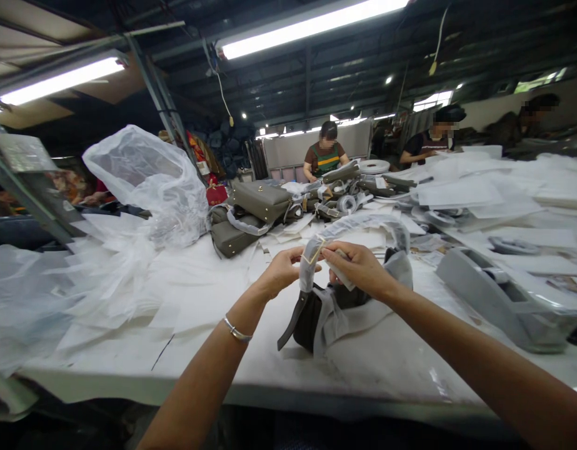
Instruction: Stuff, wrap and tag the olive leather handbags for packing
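Note:
A dark handbag (309, 322) stands on the table in front of me, partly covered by white wrapping. Its arched handle (308, 275) is wrapped in whitish, translucent material. My left hand (284, 270) is closed around the near side of this handle. A thin pale yellow cord (312, 252) crosses the wrapped handle. My right hand (361, 267) pinches at the cord with thumb and forefinger. Against its palm rests a flat white tag (343, 272), partly hidden by the fingers. The bag's far side lies behind my right hand and forearm.
White sheets (194, 284) spread over the table (260, 369) at left. A clear plastic bag (175, 187) stands behind them. Grey-brown handbags (260, 203) are piled at the back. A grey tape dispenser (504, 300) sits at right. Co-workers (326, 153) work across the table.

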`<action>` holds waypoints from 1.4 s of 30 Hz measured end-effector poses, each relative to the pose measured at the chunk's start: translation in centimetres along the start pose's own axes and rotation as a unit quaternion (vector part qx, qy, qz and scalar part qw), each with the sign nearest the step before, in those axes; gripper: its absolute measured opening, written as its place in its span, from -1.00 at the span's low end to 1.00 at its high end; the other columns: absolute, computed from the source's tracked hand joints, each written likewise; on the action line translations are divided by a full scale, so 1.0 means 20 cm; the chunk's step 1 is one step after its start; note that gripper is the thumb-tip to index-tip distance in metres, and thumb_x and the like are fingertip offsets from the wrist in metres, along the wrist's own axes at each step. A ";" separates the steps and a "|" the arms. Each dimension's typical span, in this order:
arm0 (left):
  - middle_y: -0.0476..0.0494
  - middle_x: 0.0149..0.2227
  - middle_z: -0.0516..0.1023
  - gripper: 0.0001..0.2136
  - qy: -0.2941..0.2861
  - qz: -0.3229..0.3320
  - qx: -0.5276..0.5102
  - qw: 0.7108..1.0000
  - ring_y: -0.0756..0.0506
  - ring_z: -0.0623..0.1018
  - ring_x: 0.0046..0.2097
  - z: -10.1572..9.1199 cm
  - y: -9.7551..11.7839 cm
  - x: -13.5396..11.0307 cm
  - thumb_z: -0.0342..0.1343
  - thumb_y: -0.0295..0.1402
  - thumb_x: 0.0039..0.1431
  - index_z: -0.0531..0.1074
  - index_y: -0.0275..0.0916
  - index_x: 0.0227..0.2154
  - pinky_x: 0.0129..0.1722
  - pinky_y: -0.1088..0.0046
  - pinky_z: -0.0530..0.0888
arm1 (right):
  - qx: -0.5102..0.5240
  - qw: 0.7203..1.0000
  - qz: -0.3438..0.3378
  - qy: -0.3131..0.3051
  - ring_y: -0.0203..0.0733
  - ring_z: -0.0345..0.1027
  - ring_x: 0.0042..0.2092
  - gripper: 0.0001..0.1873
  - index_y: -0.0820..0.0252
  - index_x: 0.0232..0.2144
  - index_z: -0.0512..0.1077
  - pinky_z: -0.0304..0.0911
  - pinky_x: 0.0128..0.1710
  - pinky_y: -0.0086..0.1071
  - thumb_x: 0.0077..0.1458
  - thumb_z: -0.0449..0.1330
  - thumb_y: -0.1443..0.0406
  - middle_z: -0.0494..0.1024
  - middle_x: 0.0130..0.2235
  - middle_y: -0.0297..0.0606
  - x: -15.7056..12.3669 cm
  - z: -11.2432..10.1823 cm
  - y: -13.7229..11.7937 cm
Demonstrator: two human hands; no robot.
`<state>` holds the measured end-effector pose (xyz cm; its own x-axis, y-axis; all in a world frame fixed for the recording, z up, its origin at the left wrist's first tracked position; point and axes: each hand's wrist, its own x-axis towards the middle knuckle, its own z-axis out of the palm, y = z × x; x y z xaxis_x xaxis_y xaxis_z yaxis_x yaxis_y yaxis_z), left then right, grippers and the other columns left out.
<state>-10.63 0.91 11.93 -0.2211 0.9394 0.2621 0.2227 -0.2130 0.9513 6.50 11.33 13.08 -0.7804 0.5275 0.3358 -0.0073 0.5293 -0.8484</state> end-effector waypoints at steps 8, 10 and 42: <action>-0.17 -0.34 0.63 -0.63 0.028 -0.011 0.015 0.999 -0.15 0.55 -0.24 -0.02 -0.03 -0.01 0.33 -0.05 -0.01 0.65 -0.29 -0.33 -0.21 0.37 0.45 | 0.005 0.999 -0.029 -0.015 -0.37 0.32 -0.58 -0.58 0.16 -0.20 0.56 0.21 -0.58 -0.54 0.24 0.10 -0.01 0.54 -0.54 -0.38 -0.01 -0.04 0.02; -0.16 -0.36 0.62 -0.62 0.027 -0.013 0.022 0.999 -0.13 0.54 -0.27 -0.03 -0.03 -0.03 0.30 -0.04 0.03 0.64 -0.30 -0.30 -0.21 0.38 0.44 | 0.013 0.999 -0.031 -0.020 -0.35 0.39 -0.54 -0.60 0.16 -0.16 0.56 0.27 -0.55 -0.52 0.23 0.12 0.01 0.61 -0.42 -0.33 -0.03 -0.05 0.02; 0.01 -0.46 0.56 -0.70 0.080 -0.009 -0.047 0.996 -0.01 0.55 -0.37 -0.07 -0.04 -0.06 0.33 -0.16 0.06 0.49 -0.25 -0.24 -0.26 0.49 0.47 | -0.146 0.982 -0.087 -0.085 -0.22 0.57 -0.23 -0.49 0.03 0.27 0.21 0.36 -0.10 -0.37 0.31 0.08 0.21 0.68 -0.26 -0.38 -0.15 -0.06 0.09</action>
<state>-11.88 -0.43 11.17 -0.3739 0.8901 0.2605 0.1290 -0.2283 0.9650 9.63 11.52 10.99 -0.8763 0.3076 0.3709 0.0113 0.7826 -0.6224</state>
